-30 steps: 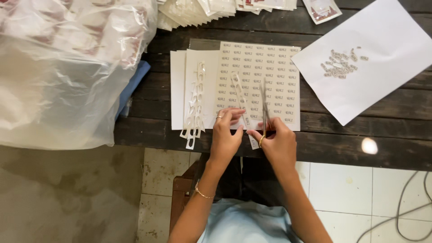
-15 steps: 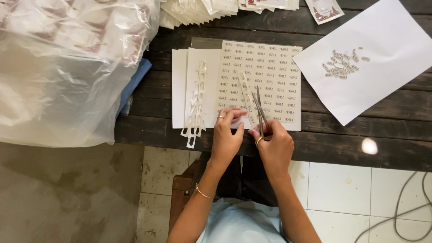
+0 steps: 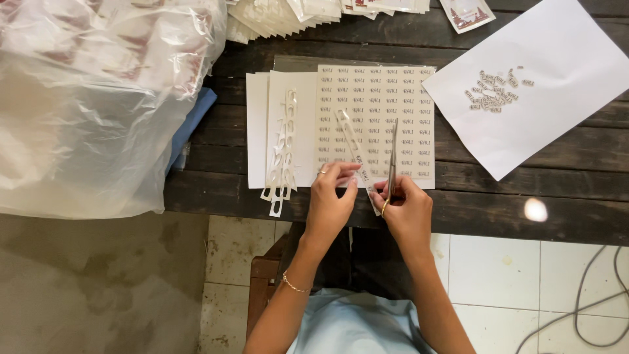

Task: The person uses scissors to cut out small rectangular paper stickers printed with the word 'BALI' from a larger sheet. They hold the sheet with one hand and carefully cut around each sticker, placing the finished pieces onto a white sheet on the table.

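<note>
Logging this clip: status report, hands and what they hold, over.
Left hand pinching a cut paper strip. Right hand gripping scissors, blades over the printed label sheet. Nothing blocking; cut labels piled on white paper, right.

Small hand-assembly / packing workbench, home-workshop type.

Landmark: dark weathered plank wooden table (image 3: 524, 216). On it: white printed sheet of small identical labels (image 3: 400, 98), loose pile of cut labels on a plain white paper sheet (image 3: 563, 124) to the right, stacks of white card packets (image 3: 275, 16) along the far edge. Big clear plastic bag stuffed with packed pieces (image 3: 85, 98) at the left end. Below the table: stained pale tiled floor (image 3: 498, 275), grey cable (image 3: 590, 314) trailing to the right.
</note>
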